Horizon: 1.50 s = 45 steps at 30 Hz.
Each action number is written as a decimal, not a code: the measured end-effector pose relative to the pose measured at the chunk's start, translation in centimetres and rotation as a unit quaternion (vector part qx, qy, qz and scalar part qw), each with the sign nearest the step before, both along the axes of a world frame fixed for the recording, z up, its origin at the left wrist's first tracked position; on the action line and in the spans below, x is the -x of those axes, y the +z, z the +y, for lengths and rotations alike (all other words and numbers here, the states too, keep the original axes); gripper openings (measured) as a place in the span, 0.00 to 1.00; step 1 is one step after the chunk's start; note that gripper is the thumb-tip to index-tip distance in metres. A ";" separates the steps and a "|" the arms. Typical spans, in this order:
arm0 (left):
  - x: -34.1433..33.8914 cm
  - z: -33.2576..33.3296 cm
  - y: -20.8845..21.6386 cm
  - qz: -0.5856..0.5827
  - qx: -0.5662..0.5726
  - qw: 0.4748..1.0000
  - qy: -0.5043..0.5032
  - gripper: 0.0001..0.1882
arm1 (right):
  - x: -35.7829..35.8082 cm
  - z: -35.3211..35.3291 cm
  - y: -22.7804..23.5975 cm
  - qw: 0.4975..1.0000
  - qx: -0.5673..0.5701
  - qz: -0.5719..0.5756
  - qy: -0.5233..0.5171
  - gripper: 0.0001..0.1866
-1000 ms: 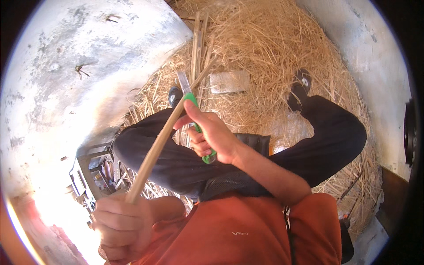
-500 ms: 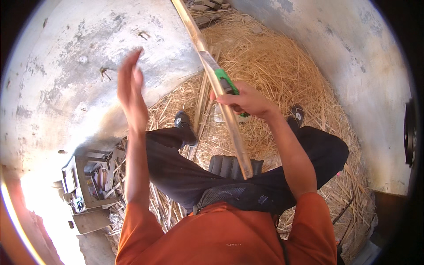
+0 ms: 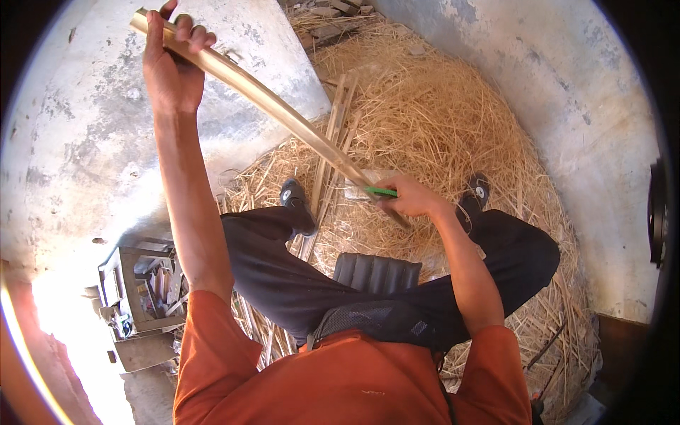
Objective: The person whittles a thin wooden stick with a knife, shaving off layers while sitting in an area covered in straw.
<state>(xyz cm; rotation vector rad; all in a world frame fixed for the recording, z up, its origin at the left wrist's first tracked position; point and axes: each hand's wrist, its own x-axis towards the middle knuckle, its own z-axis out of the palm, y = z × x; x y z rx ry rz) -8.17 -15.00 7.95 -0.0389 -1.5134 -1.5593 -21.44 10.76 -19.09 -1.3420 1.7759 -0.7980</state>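
Observation:
A long, pale golden strip of split bamboo [image 3: 283, 113] slants from the upper left down to the middle of the view. My left hand [image 3: 176, 67] is closed around its upper end, in front of the wall. Near its lower end, my right hand [image 3: 414, 198] is closed on a green utility knife [image 3: 381, 191], pressed up against the strip. Only a sliver of the knife's green body shows; its blade is hidden. The strip's lower tip pokes out just below my right hand.
Curly shavings [image 3: 439, 106] cover the floor between two weathered walls. More long strips [image 3: 328, 163] lie by my left shoe [image 3: 296, 202]. A box of odds and ends [image 3: 145, 290] stands at the left. A black ribbed pad [image 3: 377, 273] is between my legs.
My left hand, previously free and raised, has taken hold of the strip's upper end. The strip has swung to the left, and my right hand has moved slightly lower with the knife.

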 end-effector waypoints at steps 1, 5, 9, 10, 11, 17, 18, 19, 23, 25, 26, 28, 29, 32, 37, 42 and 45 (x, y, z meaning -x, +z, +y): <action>-0.3 0.3 0.2 0.028 0.010 0.996 -0.079 0.17 | 0.1 0.2 0.2 0.999 -0.027 0.020 -0.032 0.16; -2.2 2.8 -0.1 0.099 -0.007 0.992 -0.074 0.13 | 0.9 1.8 2.7 0.987 -0.031 0.101 -0.118 0.18; -4.1 5.5 -1.4 0.105 0.023 0.990 -0.087 0.25 | 0.9 4.0 5.9 0.982 0.022 0.070 -0.173 0.16; -4.3 5.8 -1.7 0.103 0.012 0.993 -0.063 0.28 | 0.4 4.5 6.5 0.979 0.044 0.037 -0.196 0.15; -4.3 6.1 -2.2 0.102 0.045 0.991 -0.075 0.30 | -0.2 5.1 6.9 0.974 0.057 0.028 -0.219 0.15; -1.6 7.7 -6.7 0.120 0.151 0.977 -0.086 0.37 | -4.6 8.0 6.5 0.904 0.117 -0.213 -0.351 0.15; -1.4 8.0 -7.7 0.028 0.223 0.974 -0.021 0.36 | -5.2 8.4 6.2 0.896 0.110 -0.234 -0.360 0.15; -1.2 8.2 -8.5 -0.051 0.333 0.940 0.052 0.29 | -5.8 8.6 5.8 0.877 0.111 -0.284 -0.373 0.15; -2.7 8.8 -10.6 -0.016 0.150 0.988 -0.042 0.18 | -8.4 8.6 4.6 0.872 0.100 -0.272 -0.395 0.15; -3.7 9.0 -10.6 0.035 0.097 0.987 -0.127 0.19 | -9.7 7.8 4.5 0.862 0.105 -0.302 -0.394 0.15; -4.1 9.3 -10.4 0.044 0.107 0.981 -0.157 0.20 | -10.2 7.3 4.7 0.884 0.117 -0.266 -0.366 0.14; -4.9 10.3 -10.0 0.029 0.121 0.984 -0.124 0.25 | -11.0 6.3 5.6 0.907 0.130 -0.242 -0.318 0.13; -5.0 10.9 -9.9 0.049 0.092 0.990 -0.095 0.25 | -11.3 5.8 6.2 0.915 0.134 -0.230 -0.302 0.12; -5.8 13.1 -9.9 0.090 0.000 0.996 -0.014 0.25 | -12.0 5.1 8.7 0.934 0.137 -0.203 -0.259 0.11; -6.3 15.2 -12.0 0.061 0.031 0.993 0.094 0.25 | -13.9 3.9 10.1 0.951 0.129 -0.190 -0.205 0.10; -7.6 15.2 -13.0 0.033 0.096 0.973 0.205 0.25 | -16.4 2.4 8.7 0.957 0.153 -0.109 -0.223 0.10; -8.3 15.5 -13.1 0.079 0.028 0.988 0.129 0.25 | -17.1 1.6 8.4 0.965 0.149 -0.058 -0.207 0.11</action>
